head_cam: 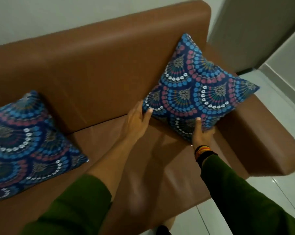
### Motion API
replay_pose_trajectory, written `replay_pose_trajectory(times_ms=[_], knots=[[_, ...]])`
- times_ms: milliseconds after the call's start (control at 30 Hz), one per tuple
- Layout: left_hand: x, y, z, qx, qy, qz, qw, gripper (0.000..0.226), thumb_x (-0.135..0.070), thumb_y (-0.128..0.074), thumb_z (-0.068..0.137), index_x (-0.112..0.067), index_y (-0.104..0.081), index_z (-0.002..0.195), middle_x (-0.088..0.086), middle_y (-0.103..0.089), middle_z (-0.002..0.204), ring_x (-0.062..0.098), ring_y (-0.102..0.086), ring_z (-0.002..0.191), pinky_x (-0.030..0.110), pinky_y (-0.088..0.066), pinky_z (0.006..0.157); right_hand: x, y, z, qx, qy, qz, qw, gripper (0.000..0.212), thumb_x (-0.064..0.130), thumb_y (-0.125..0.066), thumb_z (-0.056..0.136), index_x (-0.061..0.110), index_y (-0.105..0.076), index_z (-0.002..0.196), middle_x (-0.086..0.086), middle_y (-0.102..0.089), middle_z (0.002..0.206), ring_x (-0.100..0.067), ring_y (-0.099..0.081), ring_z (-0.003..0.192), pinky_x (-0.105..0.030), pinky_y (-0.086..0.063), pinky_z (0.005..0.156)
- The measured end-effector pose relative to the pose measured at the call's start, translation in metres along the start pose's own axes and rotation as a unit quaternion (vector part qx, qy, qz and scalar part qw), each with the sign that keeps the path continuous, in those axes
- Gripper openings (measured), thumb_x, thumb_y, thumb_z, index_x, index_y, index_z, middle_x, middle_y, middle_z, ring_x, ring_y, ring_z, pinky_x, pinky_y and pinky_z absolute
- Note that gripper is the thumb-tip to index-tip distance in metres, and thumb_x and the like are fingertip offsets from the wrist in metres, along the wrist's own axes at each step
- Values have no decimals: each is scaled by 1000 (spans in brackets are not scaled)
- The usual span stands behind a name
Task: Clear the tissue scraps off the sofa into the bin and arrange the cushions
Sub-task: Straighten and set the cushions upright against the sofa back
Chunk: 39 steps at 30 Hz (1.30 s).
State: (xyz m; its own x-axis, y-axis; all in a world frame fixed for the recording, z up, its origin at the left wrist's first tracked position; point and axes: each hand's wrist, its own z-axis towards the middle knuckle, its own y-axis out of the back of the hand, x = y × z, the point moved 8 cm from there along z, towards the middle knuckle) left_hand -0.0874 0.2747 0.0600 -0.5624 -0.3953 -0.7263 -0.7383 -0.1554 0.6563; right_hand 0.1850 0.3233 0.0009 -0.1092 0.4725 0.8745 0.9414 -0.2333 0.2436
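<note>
Two blue cushions with a pink, white and light-blue fan pattern are on a brown leather sofa (95, 68). The right cushion (199, 85) stands tilted on one corner against the backrest, beside the right armrest. My left hand (138, 117) grips its left corner, thumb on the front. My right hand (201, 133) grips its bottom corner from below. The left cushion (26, 145) lies flat on the seat at the left end, blurred. I see no tissue scraps and no bin.
The sofa's right armrest (255, 138) lies close beside the held cushion. Pale tiled floor (268, 192) runs to the right of the sofa. A light wall is behind the backrest, and a grey panel (255, 28) stands at the upper right.
</note>
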Motion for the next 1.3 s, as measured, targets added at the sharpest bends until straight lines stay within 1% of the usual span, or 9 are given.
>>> replay_pose_trajectory(times_ms=[67, 267, 500, 667, 800, 900, 1100, 1233, 1300], knots=[[-33, -19, 33, 2, -9, -6, 1000, 72, -59, -37, 106, -22, -20, 165, 2, -24, 171, 23, -23, 157, 42, -24, 126, -1, 11, 27, 8, -34, 20, 999, 98, 67, -55, 90, 18, -4, 159, -9, -19, 166, -31, -31, 148, -51, -32, 120], [-81, -51, 106, 33, -29, -29, 999, 97, -83, -36, 90, -30, -7, 165, -4, -16, 173, 20, -18, 159, 52, -22, 128, 15, 21, 77, 36, -43, 70, 996, 93, 75, -54, 84, 27, -20, 156, -6, -35, 160, -30, -46, 139, -54, -42, 112], [-65, -29, 91, 63, 90, -161, 981, 106, -70, -84, 66, -23, -42, 151, -3, -56, 149, 22, -56, 134, 46, -50, 111, 36, 10, 56, 72, 10, 100, 992, 83, 67, -56, 89, 31, -23, 156, 2, -36, 160, -22, -44, 140, -46, -38, 116], [-11, 6, 32, -31, 116, -203, 972, 99, -63, -94, 50, -26, -52, 132, -6, -68, 131, 19, -67, 119, 47, -57, 101, 66, -14, 24, 147, 78, 81, 983, 65, 58, -56, 94, 34, -36, 151, 7, -48, 150, -12, -52, 123, -34, -44, 103], [30, 35, -9, -105, 135, -252, 953, 82, -42, -95, 69, -18, -47, 131, 2, -63, 134, 25, -64, 122, 48, -57, 101, 94, -56, -5, 231, 134, 46, 962, 53, 52, -58, 96, 34, -45, 145, 10, -57, 142, -10, -59, 123, -28, -50, 95], [61, 52, -23, -140, 156, -270, 940, 82, -40, -93, 72, -15, -45, 133, 3, -64, 133, 25, -64, 122, 50, -56, 103, 108, -95, -22, 282, 147, 29, 948, 46, 50, -57, 97, 31, -52, 139, 12, -63, 131, -5, -62, 115, -24, -52, 90], [100, 56, -16, -153, 174, -277, 933, 78, -32, -89, 79, -18, -39, 138, 2, -58, 140, 25, -59, 128, 37, -52, 100, 90, -150, -15, 311, 126, -20, 942, 64, 62, -59, 91, 34, -43, 146, 7, -55, 145, -18, -56, 130, -44, -48, 107], [106, 44, -5, -139, 168, -260, 941, 84, -60, -89, 67, -40, -38, 130, -8, -56, 140, 22, -57, 130, 50, -52, 106, 71, -147, 4, 284, 94, -63, 952, 66, 68, -52, 91, 34, -42, 147, 7, -55, 143, -20, -54, 129, -45, -44, 111], [111, 42, -2, -149, 166, -241, 945, 90, -75, -86, 58, -42, -41, 129, -11, -57, 138, 19, -57, 129, 50, -54, 105, 70, -147, 11, 280, 89, -87, 952, 74, 76, -51, 86, 35, -41, 148, 6, -54, 146, -22, -53, 131, -47, -43, 111]])
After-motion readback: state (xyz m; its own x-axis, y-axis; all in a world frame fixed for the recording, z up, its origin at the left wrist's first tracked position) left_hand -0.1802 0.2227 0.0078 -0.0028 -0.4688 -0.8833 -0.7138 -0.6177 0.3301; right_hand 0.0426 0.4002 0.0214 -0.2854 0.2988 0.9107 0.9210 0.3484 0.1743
